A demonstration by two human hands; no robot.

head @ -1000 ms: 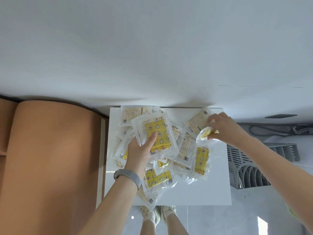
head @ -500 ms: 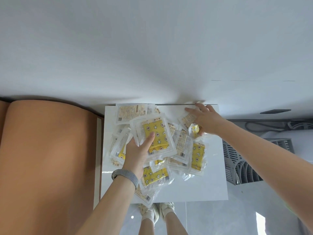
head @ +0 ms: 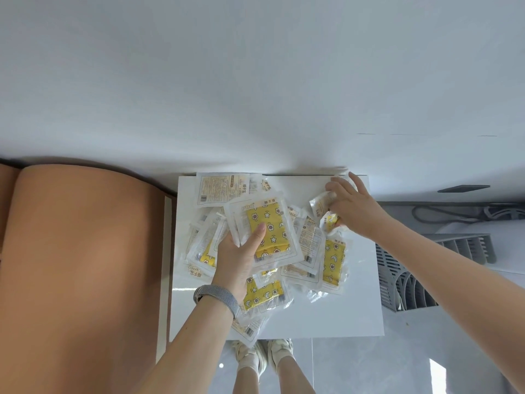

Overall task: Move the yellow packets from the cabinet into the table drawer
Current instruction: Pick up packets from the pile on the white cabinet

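Packets [head: 267, 243] lie in a loose overlapping heap on a white surface [head: 326, 317]; whether this is the cabinet top or the desk cannot be told, and no drawer is in view. Each is a flat clear plastic sachet with a yellow printed pad inside: judged light, limp and slick, apt to slide off its neighbours and fan out if many are lifted at once. The sealed margins look the best hold, pinched flat between thumb and fingers, or a small stack squared and clamped across its faces.

Left hand [head: 237, 260], with a grey band [head: 217, 297] at the wrist, reaches in from below, thumb laid over the face of the topmost packet and fingers hidden beneath it, gripping it.

Right hand [head: 350, 209] extends from the right to the heap's far corner, index finger stretched toward the edge, the lower fingers curled on a crumpled packet [head: 331, 221].
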